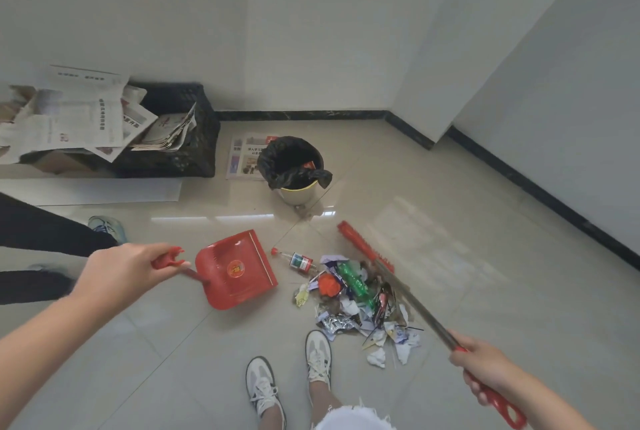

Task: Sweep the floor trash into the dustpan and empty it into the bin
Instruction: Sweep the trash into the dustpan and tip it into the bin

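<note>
A heap of trash (pixel 356 301) lies on the tiled floor: crumpled paper, foil, wrappers, a green bottle and a clear bottle with a red cap (pixel 298 260). My left hand (pixel 121 272) grips the handle of a red dustpan (pixel 239 270), whose open mouth faces the heap from the left. My right hand (pixel 485 369) holds the long handle of a red broom; its head (pixel 363 244) rests on the floor at the far side of the heap. The bin (pixel 300 193), lined with a black bag, stands beyond the heap.
A black crate (pixel 180 155) stuffed with newspapers stands at the left wall, with a newspaper (pixel 242 157) flat on the floor beside the bin. Another person's dark-trousered legs and shoe (pixel 107 227) are at the left. My own white shoes (pixel 318 357) stand just in front of the heap.
</note>
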{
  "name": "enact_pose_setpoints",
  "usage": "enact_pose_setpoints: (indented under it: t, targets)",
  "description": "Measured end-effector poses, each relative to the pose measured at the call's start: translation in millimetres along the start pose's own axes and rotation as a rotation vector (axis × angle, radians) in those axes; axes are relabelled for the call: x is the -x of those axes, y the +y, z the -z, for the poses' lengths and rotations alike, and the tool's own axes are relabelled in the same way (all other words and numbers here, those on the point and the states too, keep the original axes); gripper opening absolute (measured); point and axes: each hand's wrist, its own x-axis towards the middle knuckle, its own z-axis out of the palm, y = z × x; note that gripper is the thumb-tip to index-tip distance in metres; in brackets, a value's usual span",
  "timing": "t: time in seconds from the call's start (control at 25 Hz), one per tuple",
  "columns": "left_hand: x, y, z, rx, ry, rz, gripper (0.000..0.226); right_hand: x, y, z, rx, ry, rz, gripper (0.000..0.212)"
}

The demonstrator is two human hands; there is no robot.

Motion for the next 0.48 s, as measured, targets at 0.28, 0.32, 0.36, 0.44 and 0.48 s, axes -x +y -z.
enact_pose_setpoints:
  t: [0.28,0.32,0.36,0.44,0.48]
  targets:
    - [-32,17,-17,-0.128,-0.103,-0.216,0.037,2,1,0,-0.401,0.127,-0.101,0.042]
    - [-37,21,-20,-0.147,-0.127,-0.243,0.039,0,3,1,-0.436,0.134,-0.117,0.04]
    - [-41,24,-26,-0.153,-0.15,-0.273,0.043,-2,7,-1,-0.47,0.145,-0.138,0.037]
    - [-48,25,-40,-0.151,-0.169,-0.328,0.047,-6,16,-7,-0.502,0.183,-0.188,0.031]
    - [-51,24,-46,-0.154,-0.172,-0.348,0.048,-8,22,-13,-0.504,0.199,-0.207,0.027]
